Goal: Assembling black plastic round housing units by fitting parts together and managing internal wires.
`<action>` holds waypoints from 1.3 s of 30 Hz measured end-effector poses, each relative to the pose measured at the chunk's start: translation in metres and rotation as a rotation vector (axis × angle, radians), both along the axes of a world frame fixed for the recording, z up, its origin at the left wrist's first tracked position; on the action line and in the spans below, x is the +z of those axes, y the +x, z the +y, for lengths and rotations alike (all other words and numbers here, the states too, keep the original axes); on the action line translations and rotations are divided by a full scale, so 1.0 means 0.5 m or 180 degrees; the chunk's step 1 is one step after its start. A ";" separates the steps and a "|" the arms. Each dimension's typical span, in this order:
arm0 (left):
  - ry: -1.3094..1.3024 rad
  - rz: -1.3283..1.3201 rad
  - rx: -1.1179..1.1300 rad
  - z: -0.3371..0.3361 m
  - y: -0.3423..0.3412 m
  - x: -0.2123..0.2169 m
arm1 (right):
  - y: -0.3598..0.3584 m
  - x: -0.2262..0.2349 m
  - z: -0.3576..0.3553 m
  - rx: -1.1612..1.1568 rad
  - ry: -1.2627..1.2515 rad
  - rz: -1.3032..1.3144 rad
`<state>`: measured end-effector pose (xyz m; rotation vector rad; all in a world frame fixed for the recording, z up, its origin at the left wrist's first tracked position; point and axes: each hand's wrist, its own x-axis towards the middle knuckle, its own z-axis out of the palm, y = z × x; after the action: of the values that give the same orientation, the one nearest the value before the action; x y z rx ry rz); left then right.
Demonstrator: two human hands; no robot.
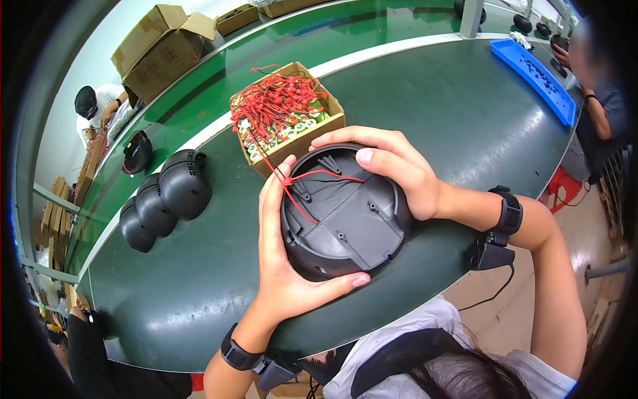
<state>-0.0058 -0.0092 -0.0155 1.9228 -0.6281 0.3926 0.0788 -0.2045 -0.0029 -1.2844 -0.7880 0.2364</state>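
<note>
The shell's (345, 213) underside was hidden, and where the red wire (299, 193) ended was hard to make out. Both hands clamped the shell between them: the left grip (286, 266) cupped its left and lower rim, the right grip (392, 166) its upper right. Beyond the fingers stood a box (319, 133) on the surface (465, 113).

Housing (345, 219): dark grey moulded plastic, matt, smooth, with ribs and screw posts inside. Wires (279, 100): red, glossy plastic insulation. Box (330, 123): brown corrugated cardboard, matt, rough edges. Surface (452, 106): dark green, smooth, slight sheen. Shells (159, 199): black plastic, semi-gloss. Tray (531, 73): blue plastic, smooth.
</note>
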 end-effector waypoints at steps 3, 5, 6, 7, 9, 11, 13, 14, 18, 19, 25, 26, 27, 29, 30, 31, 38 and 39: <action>-0.0018 -0.0048 -0.0057 0.002 0.000 -0.001 | -0.008 0.001 0.000 -0.0109 0.0026 0.0132; 0.0004 -0.0114 -0.0060 0.001 -0.002 0.001 | -0.010 0.005 -0.001 -0.0162 0.0042 -0.0077; 0.0066 -0.0138 -0.0005 0.001 -0.006 0.004 | -0.009 0.011 -0.004 -0.0133 0.0015 -0.0194; 0.0127 -0.0163 0.0047 0.000 -0.007 0.007 | -0.007 0.011 -0.003 -0.0139 0.0025 -0.0197; 0.0378 -0.0344 0.0107 0.002 -0.001 0.012 | -0.004 0.013 -0.001 -0.0221 0.0189 -0.0764; 0.0525 -0.0766 0.0091 0.003 0.001 0.015 | -0.004 0.024 -0.007 -0.0150 0.0236 -0.0797; 0.0584 -0.0812 0.0059 -0.001 0.001 0.019 | -0.001 0.032 -0.016 -0.0135 -0.0123 -0.1381; 0.0439 -0.0854 0.0059 -0.007 0.001 0.018 | 0.001 0.034 -0.019 -0.0157 -0.0146 -0.1523; 0.0481 -0.0804 0.0160 -0.005 -0.002 0.027 | 0.001 0.039 -0.019 -0.0152 -0.0192 -0.1563; 0.0470 -0.0833 0.0138 -0.005 0.000 0.024 | 0.003 0.033 -0.018 -0.0192 -0.0060 -0.1298; -0.0798 0.0008 0.0296 0.012 0.006 -0.017 | 0.028 0.046 -0.035 0.0171 0.0203 0.0464; -0.1122 0.0334 0.0253 0.004 0.000 -0.010 | 0.032 0.050 -0.042 0.0225 0.0456 0.0797; -0.1443 0.0664 0.0204 -0.002 -0.006 -0.004 | 0.040 0.052 -0.047 0.0285 0.0708 0.1131; -0.1612 0.0938 0.0185 -0.001 0.000 -0.033 | 0.077 0.051 -0.056 0.0430 0.1154 0.1274; -0.1468 0.1107 0.0114 0.003 0.002 -0.039 | 0.106 0.059 -0.064 0.0147 0.1209 0.1319; -0.1319 0.1277 0.0057 0.007 0.004 -0.044 | 0.147 0.066 -0.069 -0.0127 0.1268 0.1369; -0.0881 0.1258 0.0046 -0.003 -0.002 -0.033 | 0.518 0.035 -0.002 -0.3845 0.0177 0.0532; -0.0837 0.1266 0.0074 -0.002 -0.002 -0.032 | 0.532 0.025 0.021 -0.4124 -0.0024 0.0544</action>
<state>-0.0068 -0.0100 -0.0315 1.6915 -0.2769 0.0934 0.3449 -0.1942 0.0097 -1.5155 0.2826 -0.6850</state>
